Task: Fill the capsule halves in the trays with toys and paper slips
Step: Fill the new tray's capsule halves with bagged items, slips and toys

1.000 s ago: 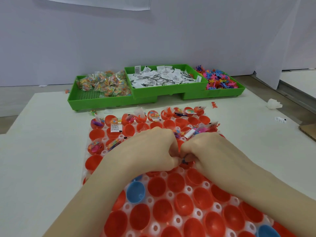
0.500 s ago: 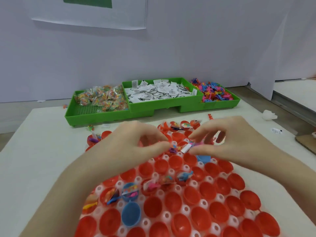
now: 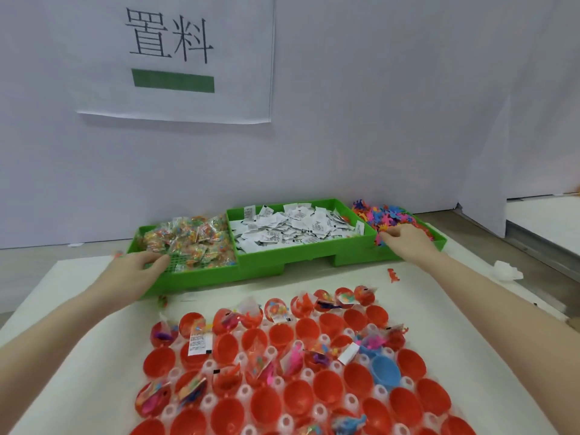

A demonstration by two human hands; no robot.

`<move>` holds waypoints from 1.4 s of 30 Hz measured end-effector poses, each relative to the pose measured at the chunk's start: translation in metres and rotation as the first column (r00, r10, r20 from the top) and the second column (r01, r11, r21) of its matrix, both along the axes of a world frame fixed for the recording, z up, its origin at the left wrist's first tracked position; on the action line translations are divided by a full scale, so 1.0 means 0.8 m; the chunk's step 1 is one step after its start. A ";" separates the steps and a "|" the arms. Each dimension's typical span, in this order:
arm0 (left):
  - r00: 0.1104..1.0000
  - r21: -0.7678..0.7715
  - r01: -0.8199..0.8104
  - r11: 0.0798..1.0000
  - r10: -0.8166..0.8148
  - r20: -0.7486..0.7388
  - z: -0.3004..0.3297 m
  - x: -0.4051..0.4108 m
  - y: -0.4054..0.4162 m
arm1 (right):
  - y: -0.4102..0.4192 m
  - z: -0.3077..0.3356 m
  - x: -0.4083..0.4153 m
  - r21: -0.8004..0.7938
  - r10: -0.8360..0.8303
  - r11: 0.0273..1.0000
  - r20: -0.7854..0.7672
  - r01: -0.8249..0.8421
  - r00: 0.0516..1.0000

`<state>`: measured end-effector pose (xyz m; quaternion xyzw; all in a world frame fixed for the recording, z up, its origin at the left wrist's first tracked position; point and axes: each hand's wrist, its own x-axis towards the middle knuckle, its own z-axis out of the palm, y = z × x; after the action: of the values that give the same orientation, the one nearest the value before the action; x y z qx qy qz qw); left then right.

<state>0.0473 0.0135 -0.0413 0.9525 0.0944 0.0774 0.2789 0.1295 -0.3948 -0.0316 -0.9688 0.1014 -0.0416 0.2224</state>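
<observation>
A white holder tray (image 3: 372, 329) in front of me carries many red capsule halves (image 3: 262, 403) and a blue one (image 3: 385, 371); several hold toy packets and paper slips, others are bare. Three green bins stand at the back: bagged toys (image 3: 191, 243) on the left, paper slips (image 3: 295, 229) in the middle, loose plastic toys (image 3: 384, 215) on the right. My left hand (image 3: 138, 268) reaches into the bagged-toy bin, fingers at the packets. My right hand (image 3: 405, 238) is in the loose-toy bin, fingertips among the toys. What either hand holds is hidden.
The green bin wall (image 3: 301, 252) rises between the capsules and the supplies. A stray red toy (image 3: 393, 274) lies on the white table, and crumpled white paper (image 3: 508, 270) sits near the right edge. A paper sign (image 3: 175, 58) hangs on the wall behind.
Both hands left the capsule tray and reached outward to the back bins, left to the bagged toys, right to the loose toys. The view tilted up.
</observation>
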 end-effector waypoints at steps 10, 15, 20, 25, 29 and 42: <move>0.997 0.020 -0.076 0.997 0.076 0.009 -0.015 0.027 -0.021 | 0.021 -0.007 0.028 0.180 -0.207 0.964 0.053 0.194 0.977; 0.975 -0.080 -0.104 0.991 0.117 0.187 -0.015 0.024 -0.023 | 0.018 -0.008 0.020 0.171 -0.313 0.946 0.267 0.275 0.912; 0.949 -0.124 -0.101 0.987 0.133 0.285 -0.014 0.023 -0.031 | 0.022 0.007 0.021 0.392 -0.323 0.905 0.383 0.164 0.866; 0.917 -0.120 -0.090 0.989 0.129 0.376 -0.017 0.017 -0.033 | 0.043 0.032 0.018 0.499 -0.281 0.866 0.465 0.013 0.840; 0.908 -0.118 -0.136 0.984 0.171 0.383 -0.018 0.015 -0.029 | 0.064 0.049 0.014 0.568 -0.219 0.822 0.397 -0.051 0.891; 0.862 -0.447 -0.120 0.886 0.316 0.395 -0.010 -0.008 -0.034 | 0.119 0.042 0.020 0.296 0.199 0.925 0.155 -0.238 0.968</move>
<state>0.0407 -0.0139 -0.0496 0.8103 0.1496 0.3098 0.4745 0.1458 -0.2992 0.0018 -0.9223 -0.0158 -0.0591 0.3816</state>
